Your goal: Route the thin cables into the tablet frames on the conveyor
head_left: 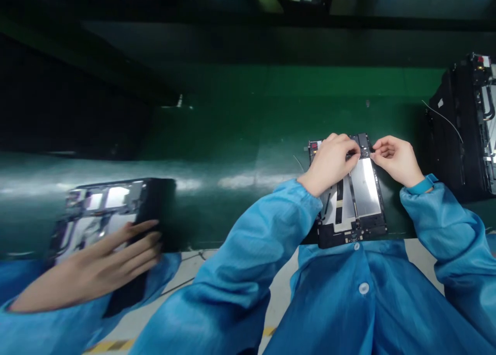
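"Where are your hands right now?"

"Both are at the far end of the open tablet housing (346,189), close together. Your left hand (329,161) is curled over that end, and your right hand (397,161) comes in from the other side. Its thumb and forefinger (374,151) are pinched in toward a small dark round part (364,153). I can't tell whether either hand is actually gripping anything; the spot is too small to make out."

"And the housing itself?"

"It lies flat on the green-matted tabletop (279,83), right in front of you by the near edge. Its silver panels (364,187) and black strips face up, and a thin wire (298,163) sits just beside your left wrist."

"What's around you?"

"To your right, a second open tablet housing (461,127) stands well apart, with a fine wire (444,120) curving off it. To your left, another person's hand (96,267) is spread on a third housing (103,205). You're in a blue smock (360,303), with a teal wristband (420,184) on your right wrist."
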A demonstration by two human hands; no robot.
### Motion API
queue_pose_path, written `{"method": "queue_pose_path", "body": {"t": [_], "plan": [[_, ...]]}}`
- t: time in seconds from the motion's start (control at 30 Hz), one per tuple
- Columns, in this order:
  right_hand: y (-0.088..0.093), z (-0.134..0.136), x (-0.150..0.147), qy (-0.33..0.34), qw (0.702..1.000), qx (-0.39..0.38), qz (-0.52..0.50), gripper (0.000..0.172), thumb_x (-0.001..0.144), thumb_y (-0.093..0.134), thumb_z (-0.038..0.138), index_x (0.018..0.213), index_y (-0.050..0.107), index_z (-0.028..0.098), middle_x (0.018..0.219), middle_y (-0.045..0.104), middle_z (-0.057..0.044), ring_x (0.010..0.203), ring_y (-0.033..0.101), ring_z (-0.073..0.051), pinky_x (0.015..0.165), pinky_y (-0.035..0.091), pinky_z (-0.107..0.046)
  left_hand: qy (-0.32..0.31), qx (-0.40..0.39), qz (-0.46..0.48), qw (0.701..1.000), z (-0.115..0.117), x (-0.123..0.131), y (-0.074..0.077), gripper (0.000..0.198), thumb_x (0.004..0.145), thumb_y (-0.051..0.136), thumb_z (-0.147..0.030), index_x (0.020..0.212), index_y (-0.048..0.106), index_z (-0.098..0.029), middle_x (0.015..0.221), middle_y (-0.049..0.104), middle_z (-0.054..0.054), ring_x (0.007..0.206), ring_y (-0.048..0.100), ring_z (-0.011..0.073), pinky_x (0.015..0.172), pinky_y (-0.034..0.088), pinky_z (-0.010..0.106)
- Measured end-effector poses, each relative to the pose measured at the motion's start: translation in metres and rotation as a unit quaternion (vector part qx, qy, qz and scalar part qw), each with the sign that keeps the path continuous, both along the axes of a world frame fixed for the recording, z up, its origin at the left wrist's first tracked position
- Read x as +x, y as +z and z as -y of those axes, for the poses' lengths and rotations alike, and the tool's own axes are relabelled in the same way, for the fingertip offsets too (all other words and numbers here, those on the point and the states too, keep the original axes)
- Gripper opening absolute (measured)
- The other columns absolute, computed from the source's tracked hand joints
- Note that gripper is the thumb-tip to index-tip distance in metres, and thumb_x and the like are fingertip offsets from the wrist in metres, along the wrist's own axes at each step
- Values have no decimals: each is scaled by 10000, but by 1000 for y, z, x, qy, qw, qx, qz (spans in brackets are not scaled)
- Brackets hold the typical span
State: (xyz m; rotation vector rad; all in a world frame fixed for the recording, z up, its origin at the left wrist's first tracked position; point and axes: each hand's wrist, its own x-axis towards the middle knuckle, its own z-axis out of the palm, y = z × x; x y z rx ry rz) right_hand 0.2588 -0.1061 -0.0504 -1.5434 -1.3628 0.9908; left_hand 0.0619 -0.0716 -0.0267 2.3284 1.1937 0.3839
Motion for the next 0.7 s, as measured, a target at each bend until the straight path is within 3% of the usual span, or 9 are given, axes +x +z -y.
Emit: {"method": "queue_pose_path", "body": {"t": [0.17,0.5,0.7], "plan": [[0,0,3,-2,1000,3,0,121,697,736,239,792,672,198,674,683,10,628,648,-140,656,548,-297,-28,-40,19,999,-17,2,4,153,918,629,-235,893,770,-180,944,733,67,916,627,222,942,472,391],[-2,-2,7,-20,998,30,-44,240,668,816,308,805,643,213,684,670,24,629,642,-133,613,540,-280,-8,-22,-63,998,-17,12,8,160,919,624,-201,896,778,-166,947,730,88,935,645,250,905,498,397],[-2,-9,-3,-14,992,70,-106,326,676,874,385,809,622,228,770,692,7,716,674,-152,678,576,-304,-62,-8,47,997,-20,15,2,123,902,694,-235,968,777,-173,975,718,72,955,663,231,883,500,353]]}}
